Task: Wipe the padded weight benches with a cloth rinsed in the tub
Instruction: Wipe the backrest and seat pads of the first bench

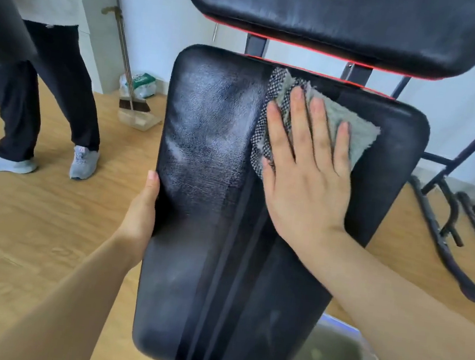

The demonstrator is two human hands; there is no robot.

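Cloth (340, 120) lies on the bench pad (204, 146) near its far edge, under the right hand (307, 182) with fingers straight; the left hand (140, 216) clasps its left edge.

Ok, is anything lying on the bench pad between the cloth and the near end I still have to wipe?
Nothing visible. The right hand presses the cloth flat at the far end of the bench pad; the surface from there to the near end is bare. The left hand grips only the left edge.
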